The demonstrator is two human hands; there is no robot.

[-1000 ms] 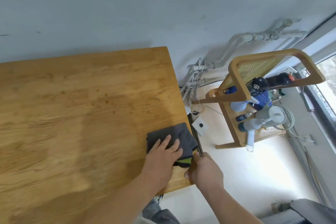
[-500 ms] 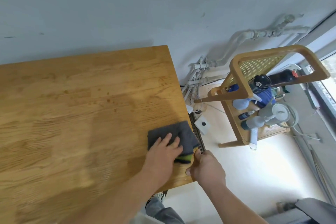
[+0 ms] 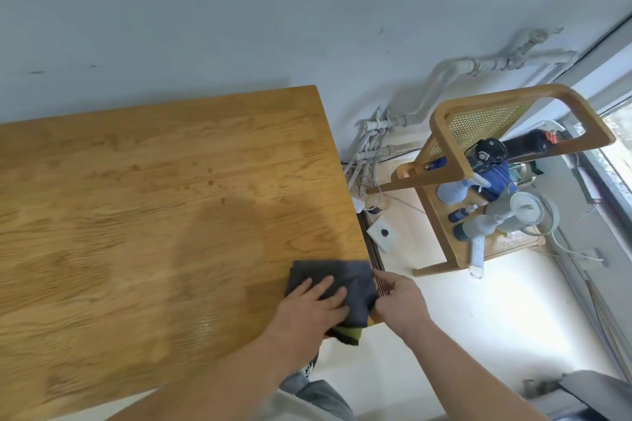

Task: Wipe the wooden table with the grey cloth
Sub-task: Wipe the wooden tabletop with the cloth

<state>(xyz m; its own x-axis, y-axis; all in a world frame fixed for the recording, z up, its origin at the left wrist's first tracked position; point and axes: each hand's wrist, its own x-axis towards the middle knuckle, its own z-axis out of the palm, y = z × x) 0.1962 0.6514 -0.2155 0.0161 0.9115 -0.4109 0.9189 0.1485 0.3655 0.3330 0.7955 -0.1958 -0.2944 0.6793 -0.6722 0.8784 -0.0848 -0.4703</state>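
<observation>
My right hand [image 3: 400, 297] has slid along the surface's [image 3: 171, 198] right edge to the cloth [image 3: 345, 280]; whether it grips, I can't tell. My left hand [image 3: 313, 304] presses flat on the cloth at the surface's near right corner. Most wiping seems left.

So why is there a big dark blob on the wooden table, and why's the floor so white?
Head view: the dark blob on the light-brown wooden table looks like a shadow, probably the person's own; the pale floor is washed out by daylight from the window; the table's wood grain near the camera is smeared, likely motion blur.
</observation>
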